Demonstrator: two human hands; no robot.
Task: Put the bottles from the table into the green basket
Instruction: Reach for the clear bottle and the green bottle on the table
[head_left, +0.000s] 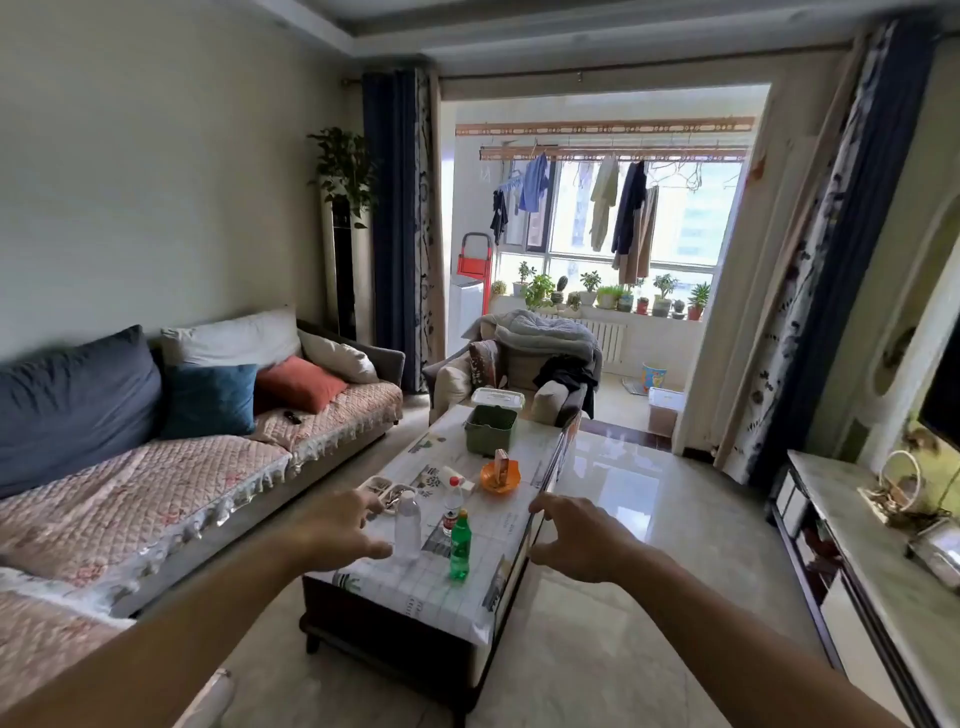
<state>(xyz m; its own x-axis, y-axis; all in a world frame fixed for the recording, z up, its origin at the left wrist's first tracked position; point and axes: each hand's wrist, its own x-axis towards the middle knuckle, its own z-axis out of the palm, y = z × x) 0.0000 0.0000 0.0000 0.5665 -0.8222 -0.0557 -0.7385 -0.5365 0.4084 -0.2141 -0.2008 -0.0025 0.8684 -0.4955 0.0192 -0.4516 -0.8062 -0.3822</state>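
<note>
Three bottles stand near the front of the coffee table (457, 597): a clear one (407, 527), a green one (459, 545) with a yellow cap, and behind them a clear one with a red cap and red label (453, 505). The green basket (490, 429) sits at the table's far end. My left hand (345, 527) is spread open just left of the clear bottle, thumb almost touching it. Off the table's right edge my right hand (582, 538) hovers open, holding nothing.
An orange bowl (500, 477) with a small box in it sits mid-table, next to a white tray (387, 491). A white lidded box (497, 399) lies behind the basket. A sofa (156, 467) runs along the left, an armchair (524, 374) beyond, and a TV cabinet (862, 545) on the right.
</note>
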